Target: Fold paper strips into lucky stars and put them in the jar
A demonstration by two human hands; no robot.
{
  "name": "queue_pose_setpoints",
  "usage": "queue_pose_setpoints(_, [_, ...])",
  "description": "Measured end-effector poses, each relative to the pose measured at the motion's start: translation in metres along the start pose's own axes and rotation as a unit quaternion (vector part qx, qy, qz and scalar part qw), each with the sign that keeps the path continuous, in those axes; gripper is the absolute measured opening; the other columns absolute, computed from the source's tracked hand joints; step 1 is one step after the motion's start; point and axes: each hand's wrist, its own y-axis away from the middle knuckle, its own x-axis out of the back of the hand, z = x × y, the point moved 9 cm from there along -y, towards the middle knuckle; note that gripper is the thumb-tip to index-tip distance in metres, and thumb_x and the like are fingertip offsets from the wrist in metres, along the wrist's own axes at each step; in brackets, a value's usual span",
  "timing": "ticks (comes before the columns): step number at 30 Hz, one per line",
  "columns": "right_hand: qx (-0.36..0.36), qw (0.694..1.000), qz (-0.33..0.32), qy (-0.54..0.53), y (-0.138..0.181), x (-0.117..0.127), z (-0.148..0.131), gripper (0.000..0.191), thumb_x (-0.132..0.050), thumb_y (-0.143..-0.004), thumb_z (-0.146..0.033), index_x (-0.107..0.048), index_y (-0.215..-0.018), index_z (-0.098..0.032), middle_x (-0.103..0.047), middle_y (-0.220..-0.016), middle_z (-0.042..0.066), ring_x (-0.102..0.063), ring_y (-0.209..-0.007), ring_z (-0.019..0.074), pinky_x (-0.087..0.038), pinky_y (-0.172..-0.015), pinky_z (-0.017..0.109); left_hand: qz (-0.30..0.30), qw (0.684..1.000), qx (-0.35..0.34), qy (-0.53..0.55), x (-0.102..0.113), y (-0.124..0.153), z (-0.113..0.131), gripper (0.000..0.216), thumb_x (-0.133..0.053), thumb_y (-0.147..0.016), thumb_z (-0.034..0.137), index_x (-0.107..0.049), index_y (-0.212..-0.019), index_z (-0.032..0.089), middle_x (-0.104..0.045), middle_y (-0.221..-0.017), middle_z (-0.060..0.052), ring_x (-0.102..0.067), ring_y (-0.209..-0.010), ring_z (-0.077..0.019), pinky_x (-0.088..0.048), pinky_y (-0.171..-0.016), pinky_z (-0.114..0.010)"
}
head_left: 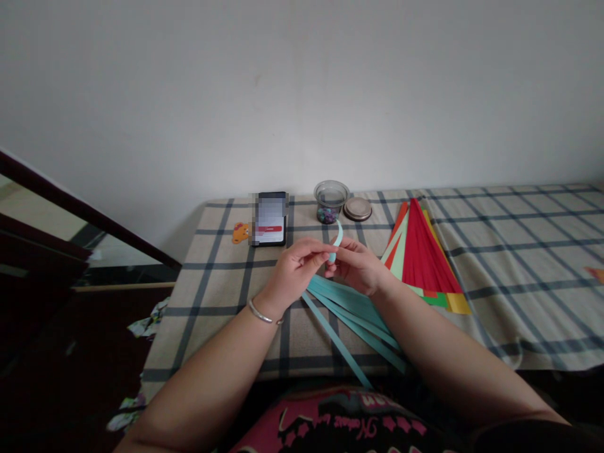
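Between my two hands is a light blue paper strip (pixel 338 234), its free end curling upward and a small folded part at the fingertips. My left hand (pixel 301 265) pinches it from the left, thumb and index finger closed on it. From the other side my right hand (pixel 357 263) grips the same strip, with its fingers curled. Below the hands, a fan of light blue paper strips (pixel 352 302) lies on the checked cloth, partly under my right forearm. One single strip (pixel 337 340) slants apart from the fan toward the table's front edge.
A clear jar (pixel 331 196) with small colourful pieces stands behind my hands, its round lid (pixel 357 208) beside it. A phone (pixel 271 219) is at the back left near an orange bear picture (pixel 240 233). Red, green, orange and yellow paper strips (pixel 425 258) fan out at right.
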Motion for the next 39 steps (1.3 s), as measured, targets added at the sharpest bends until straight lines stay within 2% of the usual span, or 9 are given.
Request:
queue_pose_setpoints(4, [0.031, 0.999, 0.002, 0.021, -0.001, 0.001, -0.003, 0.031, -0.084, -0.059, -0.039, -0.066, -0.072, -0.017, -0.065, -0.061, -0.003, -0.058, -0.05, 0.0065, -0.054, -0.054, 0.02, 0.019, 0.998, -0.028, -0.047, 0.005, 0.001, 0.003, 0.015, -0.061, -0.086, 0.031, -0.074, -0.093, 0.024, -0.061, -0.09, -0.004, -0.06, -0.084, -0.0135, -0.052, -0.075, -0.026])
queue_pose_setpoints(10, [0.062, 0.998, -0.006, 0.024, -0.002, 0.0, -0.006, 0.031, -0.084, -0.061, -0.038, -0.064, -0.074, -0.018, -0.063, -0.062, -0.005, -0.06, -0.052, 0.0068, -0.054, -0.057, 0.021, 0.016, 0.991, -0.076, -0.109, 0.004, 0.001, 0.009, 0.018, -0.056, -0.09, 0.025, -0.073, -0.095, 0.023, -0.061, -0.094, -0.005, -0.059, -0.091, -0.0142, -0.051, -0.083, -0.029])
queue_pose_setpoints(18, [0.067, 0.997, 0.004, 0.024, -0.003, -0.001, -0.007, 0.032, -0.084, -0.059, -0.04, -0.063, -0.073, -0.02, -0.061, -0.064, -0.005, -0.054, -0.055, 0.0064, -0.048, -0.054, 0.02, 0.024, 0.982, -0.107, -0.152, 0.003, 0.004, 0.017, 0.018, -0.055, -0.09, 0.022, -0.071, -0.099, 0.023, -0.061, -0.092, -0.004, -0.059, -0.09, -0.014, -0.052, -0.08, -0.027])
queue_pose_setpoints(22, [0.086, 0.994, 0.044, 0.058, -0.002, 0.004, -0.012, 0.036, -0.084, -0.057, -0.043, -0.063, -0.074, -0.02, -0.062, -0.067, -0.005, -0.054, -0.058, 0.0071, -0.046, -0.055, 0.02, 0.052, 0.989, -0.067, -0.117, 0.006, 0.005, 0.008, 0.019, -0.059, -0.088, 0.024, -0.063, -0.106, 0.02, -0.063, -0.099, -0.005, -0.062, -0.089, -0.0142, -0.053, -0.078, -0.027])
queue_pose_setpoints(25, [0.118, 0.987, 0.069, 0.087, -0.001, 0.006, -0.018, 0.038, -0.083, -0.057, -0.045, -0.059, -0.07, -0.019, -0.059, -0.062, -0.005, -0.051, -0.057, 0.0077, -0.045, -0.056, 0.022, 0.067, 0.992, -0.035, -0.103, 0.008, 0.005, 0.0, 0.011, -0.06, -0.087, 0.026, -0.062, -0.094, 0.018, -0.063, -0.092, -0.004, -0.062, -0.083, -0.0132, -0.054, -0.075, -0.025])
queue_pose_setpoints(31, [0.169, 0.971, 0.095, 0.136, 0.001, 0.007, -0.028, 0.039, -0.081, -0.058, -0.048, -0.056, -0.067, -0.019, -0.057, -0.06, -0.005, -0.051, -0.057, 0.0088, -0.044, -0.056, 0.024, 0.048, 0.997, 0.0, -0.062, 0.005, 0.004, -0.008, 0.014, -0.064, -0.084, 0.027, -0.061, -0.093, 0.018, -0.062, -0.091, -0.004, -0.063, -0.081, -0.0131, -0.055, -0.075, -0.026])
queue_pose_setpoints(39, [0.181, 0.962, 0.136, 0.154, 0.002, 0.017, -0.03, 0.039, -0.081, -0.056, -0.048, -0.058, -0.067, -0.019, -0.059, -0.061, -0.005, -0.054, -0.058, 0.009, -0.045, -0.059, 0.025, 0.056, 0.997, 0.035, -0.048, 0.004, 0.006, -0.015, 0.014, -0.06, -0.085, 0.023, -0.06, -0.096, 0.017, -0.065, -0.093, -0.005, -0.065, -0.083, -0.0134, -0.055, -0.079, -0.027])
